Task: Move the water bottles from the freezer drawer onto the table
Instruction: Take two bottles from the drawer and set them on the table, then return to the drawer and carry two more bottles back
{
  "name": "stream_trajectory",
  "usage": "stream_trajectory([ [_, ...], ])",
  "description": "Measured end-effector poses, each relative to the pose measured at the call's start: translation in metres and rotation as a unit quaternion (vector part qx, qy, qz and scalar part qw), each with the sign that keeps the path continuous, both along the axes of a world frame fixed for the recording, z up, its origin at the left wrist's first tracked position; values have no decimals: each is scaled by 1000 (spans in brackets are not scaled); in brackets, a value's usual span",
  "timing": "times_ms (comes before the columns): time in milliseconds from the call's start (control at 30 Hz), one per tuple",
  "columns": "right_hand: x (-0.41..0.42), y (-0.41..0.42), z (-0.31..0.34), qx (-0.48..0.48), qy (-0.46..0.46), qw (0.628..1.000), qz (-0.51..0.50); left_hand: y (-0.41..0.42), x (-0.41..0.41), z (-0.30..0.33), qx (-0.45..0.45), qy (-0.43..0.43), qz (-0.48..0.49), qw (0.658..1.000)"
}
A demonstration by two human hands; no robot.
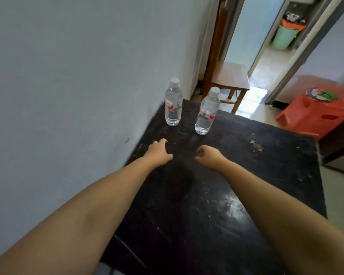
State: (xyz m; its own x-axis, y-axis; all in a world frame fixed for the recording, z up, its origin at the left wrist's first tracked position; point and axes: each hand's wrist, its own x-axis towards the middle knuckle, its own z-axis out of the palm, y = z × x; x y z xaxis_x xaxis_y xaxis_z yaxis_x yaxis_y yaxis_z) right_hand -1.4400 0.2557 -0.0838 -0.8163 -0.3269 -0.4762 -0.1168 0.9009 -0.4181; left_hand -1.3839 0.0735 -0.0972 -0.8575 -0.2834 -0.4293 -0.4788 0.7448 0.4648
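While two water bottles (173,103) (207,112) stood upright upper centre on worktop (236,175), noted left hand (159,153) and right hand (209,154) loosely curled, released, grasping nothing.

The words on the red-and-white labels of the two clear plastic water bottles (173,103) (207,112) are too small and blurry to read. The black scratched table (216,185) runs off the bottom edge. The brown wooden chair (229,78) has its back cut off at the top. The green plastic bin (285,35) through the doorway is blurry.
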Motion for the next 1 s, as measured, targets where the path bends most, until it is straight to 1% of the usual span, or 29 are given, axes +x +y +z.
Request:
stream_trajectory([
  [67,20,-6,0,0,17,999,39,-3,34,3,-24,7,5,1000],
  [200,71,-23,-3,14,38,990,135,-14,122,7,-54,5,52,997],
  [300,116,-44,-9,37,38,976,213,-21,191,4,-59,-11,107,992],
  [367,147,-64,-12,50,38,959,276,-26,238,2,-57,-29,152,986],
  [467,202,-100,-12,53,37,925,374,-34,312,-3,-47,-50,226,972],
  [500,209,-106,-11,55,36,920,387,-34,320,-2,-45,-52,235,970],
  [633,273,-143,-9,76,44,875,476,-37,390,-1,-37,-55,306,950],
  [767,354,-173,-11,101,59,817,564,-38,475,-3,-19,-55,369,928],
  [900,434,-186,-17,134,59,763,630,-27,561,-9,-2,-63,421,905],
  [1000,497,-195,-27,141,58,717,681,-15,629,-16,5,-70,464,883],
])
